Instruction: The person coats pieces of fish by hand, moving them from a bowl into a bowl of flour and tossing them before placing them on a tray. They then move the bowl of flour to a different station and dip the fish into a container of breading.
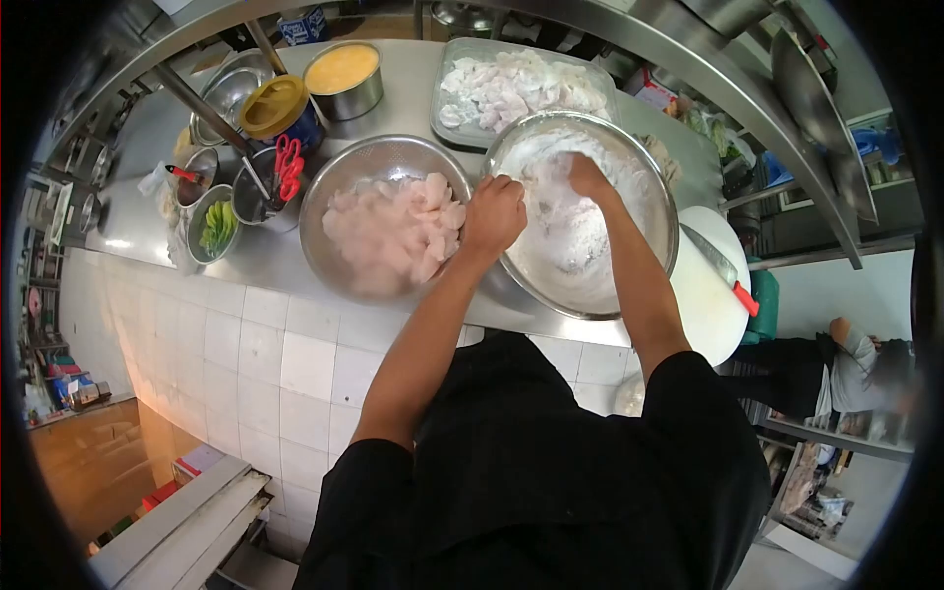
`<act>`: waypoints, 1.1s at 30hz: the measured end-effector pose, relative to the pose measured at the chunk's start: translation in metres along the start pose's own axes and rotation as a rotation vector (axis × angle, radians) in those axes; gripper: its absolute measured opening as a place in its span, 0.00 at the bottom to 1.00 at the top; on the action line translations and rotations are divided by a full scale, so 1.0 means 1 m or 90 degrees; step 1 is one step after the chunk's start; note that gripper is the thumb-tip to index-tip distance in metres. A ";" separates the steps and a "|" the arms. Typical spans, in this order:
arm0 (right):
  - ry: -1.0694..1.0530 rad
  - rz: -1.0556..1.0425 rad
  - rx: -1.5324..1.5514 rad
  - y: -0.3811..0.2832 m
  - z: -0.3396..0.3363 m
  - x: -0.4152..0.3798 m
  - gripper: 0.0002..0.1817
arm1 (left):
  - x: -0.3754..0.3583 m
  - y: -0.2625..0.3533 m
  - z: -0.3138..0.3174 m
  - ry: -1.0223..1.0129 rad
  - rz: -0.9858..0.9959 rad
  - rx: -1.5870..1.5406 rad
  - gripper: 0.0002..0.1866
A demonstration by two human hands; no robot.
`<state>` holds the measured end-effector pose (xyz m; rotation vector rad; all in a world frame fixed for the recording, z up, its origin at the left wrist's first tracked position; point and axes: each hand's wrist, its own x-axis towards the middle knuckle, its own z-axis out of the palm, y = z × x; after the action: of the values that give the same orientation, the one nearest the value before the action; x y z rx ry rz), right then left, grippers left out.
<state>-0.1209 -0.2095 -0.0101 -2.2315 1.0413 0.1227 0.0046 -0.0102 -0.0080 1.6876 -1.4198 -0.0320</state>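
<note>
Pale pink raw meat pieces (393,226) fill a perforated metal bowl (317,221) in front of me on the left. Beside it stands a wide steel bowl (666,221) with white flour (580,231) in it. My left hand (495,214) is over the adjoining rims of the two bowls, its fingers curled; whatever they may hold is hidden. Inside the flour bowl is my right hand (588,177), its fingers in the flour and blurred. Behind the flour bowl, a clear tray (612,96) holds several flour-coated pieces (526,88).
A white board (703,315) with a red-handled knife (723,267) lies at the right. To the left stand a pot of yellow liquid (342,71), a yellow-rimmed tub (275,106), red scissors (288,167) and a bowl of green slices (218,226). Another person (870,374) is at far right.
</note>
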 end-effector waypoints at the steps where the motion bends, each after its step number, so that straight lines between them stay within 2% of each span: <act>1: -0.003 0.002 0.002 0.002 0.010 -0.001 0.29 | -0.003 0.000 0.001 -0.004 -0.003 0.000 0.01; 3: 0.145 -0.093 -0.065 0.009 0.033 0.007 0.28 | 0.000 -0.002 0.001 0.027 0.032 0.011 0.01; 4: 0.011 -0.088 -0.224 0.015 0.052 0.020 0.30 | 0.001 -0.003 0.001 0.028 0.031 0.013 0.01; 5: -0.048 -0.063 -0.347 -0.015 0.067 0.003 0.30 | 0.000 -0.003 0.003 0.036 0.033 0.011 0.01; 7: 0.152 -0.030 -0.338 -0.034 0.085 -0.024 0.30 | 0.000 -0.003 0.004 0.043 0.034 0.009 0.02; 8: 0.153 -0.033 -0.338 -0.018 0.078 -0.010 0.30 | 0.000 -0.005 0.004 0.037 0.037 0.009 0.02; 10: 0.191 -0.147 -0.218 0.034 0.065 0.022 0.29 | -0.004 -0.005 0.003 0.026 0.036 0.008 0.02; 11: 0.148 -0.091 -0.086 0.012 0.036 0.008 0.29 | -0.003 -0.004 0.003 0.027 0.029 0.009 0.02; 14: 0.175 -0.103 -0.086 0.034 0.004 0.020 0.30 | 0.001 0.000 0.000 0.024 0.017 0.002 0.02; 16: 0.146 -0.150 -0.128 0.030 -0.020 0.013 0.37 | 0.000 0.000 -0.002 0.017 0.009 -0.006 0.02; 17: 0.144 -0.149 -0.129 0.024 -0.030 0.005 0.37 | 0.001 0.000 -0.002 0.019 0.010 -0.003 0.02; 19: -0.058 -0.048 0.097 0.005 -0.040 -0.025 0.44 | 0.001 0.001 -0.001 0.021 0.010 -0.001 0.02; 20: -0.031 -0.173 -0.103 0.006 -0.030 -0.030 0.46 | 0.002 0.001 -0.001 0.024 0.009 -0.008 0.02; 21: -0.093 -0.048 -0.291 0.000 -0.012 -0.032 0.44 | 0.002 0.000 -0.001 0.027 0.007 -0.014 0.02; 23: -0.118 -0.084 -0.492 0.038 0.034 -0.012 0.41 | 0.001 -0.001 -0.001 0.029 0.015 -0.004 0.02; 24: -0.023 -0.155 -0.494 0.039 0.036 -0.010 0.39 | 0.002 -0.001 0.000 0.032 0.024 0.005 0.02; 25: -0.021 -0.159 -0.496 0.038 0.030 0.001 0.39 | 0.005 -0.003 0.001 0.037 0.024 0.007 0.02; 27: 0.052 -0.088 -0.110 0.028 0.026 0.009 0.36 | 0.001 -0.003 0.001 0.018 0.015 0.000 0.02; 28: 0.120 -0.096 -0.091 0.006 0.021 -0.001 0.33 | -0.001 -0.002 0.001 0.014 0.016 0.000 0.02; 29: 0.123 -0.094 -0.089 -0.003 0.021 -0.005 0.33 | 0.000 -0.002 0.002 0.020 0.018 0.002 0.02; 31: 0.071 -0.245 -0.085 -0.023 0.020 -0.011 0.34 | 0.003 -0.001 0.001 0.031 0.017 0.005 0.02; 32: -0.047 -0.075 -0.229 -0.039 0.023 -0.015 0.36 | 0.003 0.000 0.001 0.031 0.015 0.002 0.02; 33: -0.163 -0.127 -0.371 -0.052 0.027 -0.019 0.36 | 0.002 0.000 0.000 0.030 0.013 0.000 0.02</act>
<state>-0.0920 -0.1570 0.0027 -2.7260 0.6921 0.6802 0.0052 -0.0115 -0.0071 1.6631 -1.4011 0.0193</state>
